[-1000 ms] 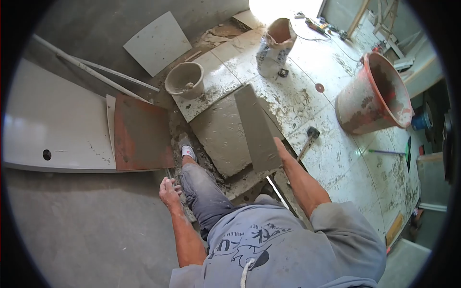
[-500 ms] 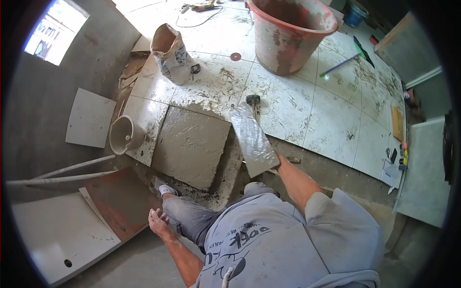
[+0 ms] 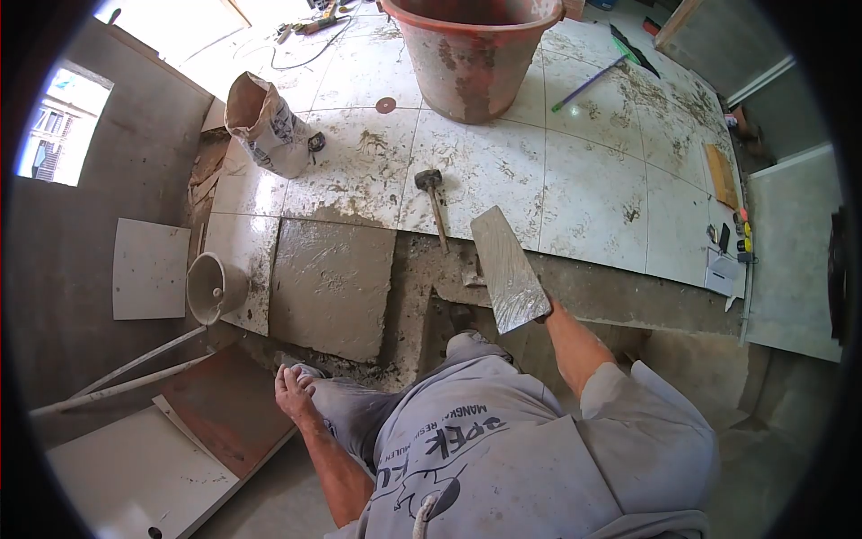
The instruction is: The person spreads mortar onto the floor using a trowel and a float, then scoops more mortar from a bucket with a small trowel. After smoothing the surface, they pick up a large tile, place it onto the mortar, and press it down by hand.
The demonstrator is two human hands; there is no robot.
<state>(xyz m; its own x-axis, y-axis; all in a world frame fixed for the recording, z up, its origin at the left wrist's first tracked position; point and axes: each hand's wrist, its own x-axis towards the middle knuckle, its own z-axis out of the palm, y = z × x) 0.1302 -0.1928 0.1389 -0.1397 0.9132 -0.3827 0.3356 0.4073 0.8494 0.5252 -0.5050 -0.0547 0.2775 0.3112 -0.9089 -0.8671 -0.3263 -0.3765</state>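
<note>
My right hand [image 3: 547,311] is closed on the handle end of a rectangular plastering trowel [image 3: 510,269], its wet, mortar-smeared steel blade turned up toward me. My left hand [image 3: 294,393] hovers beside my left knee with fingers curled in, and I see nothing in it. A square bed of wet grey mortar [image 3: 330,286] lies flush with the tiles, left of the trowel. Between the two rests a rubber mallet [image 3: 431,184], its wooden handle pointing toward me. A smaller trowel [image 3: 473,272] lies partly hidden behind the big blade.
A large red tub [image 3: 471,76], an open paper sack [image 3: 269,126] and a tape measure [image 3: 316,142] stand on muddy white tiles [image 3: 584,198]. At left are a small bucket [image 3: 215,292], loose tiles [image 3: 151,269] and pipes [image 3: 126,384]. A broom [image 3: 593,81] lies at back right.
The trowel has swung right, away from the mortar bed, uncovering the mallet's handle. My view has shifted slightly. My left hand stays by the knee, fingers still curled.
</note>
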